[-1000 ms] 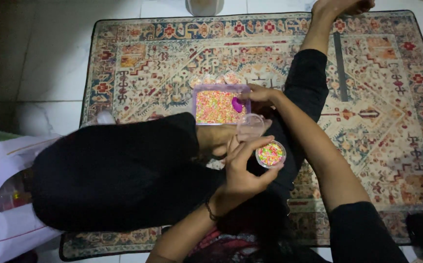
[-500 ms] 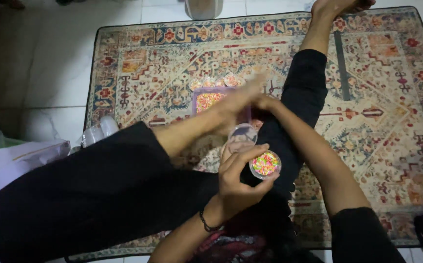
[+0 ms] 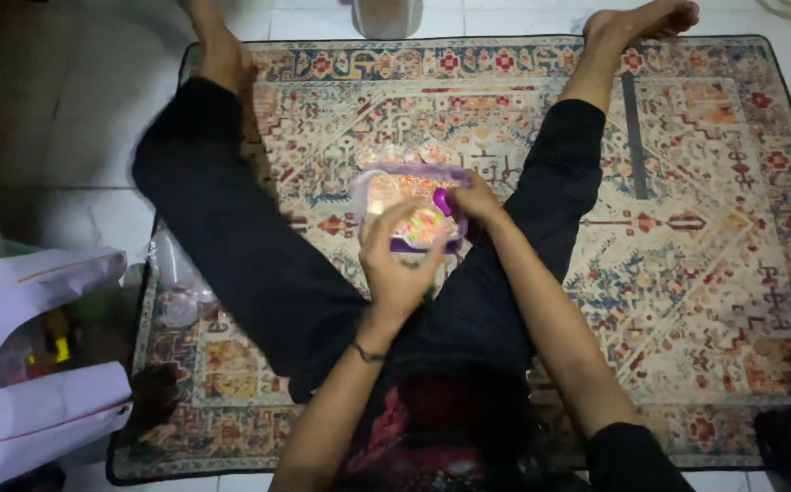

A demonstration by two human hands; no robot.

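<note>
I sit on a patterned rug (image 3: 705,219) with both legs in black trousers stretched out. Between them stands a clear purple-lidded box (image 3: 394,187) full of small pink, orange and yellow bits. My left hand (image 3: 395,264) holds a small round cup (image 3: 425,223) of the same coloured bits just above the box's near edge. My right hand (image 3: 473,200) grips a small purple scoop (image 3: 442,200) at the box's right side, close to the cup.
White paper bags (image 3: 31,364) and a clear plastic bag (image 3: 172,273) lie at the rug's left edge on the white tiled floor. A pale container (image 3: 386,16) stands beyond the rug's far edge. Dark objects sit at the right rug corner.
My left leg has swung from across the view out to the left and straightened. Both hands moved forward to the box; the cup now sits over its near edge.
</note>
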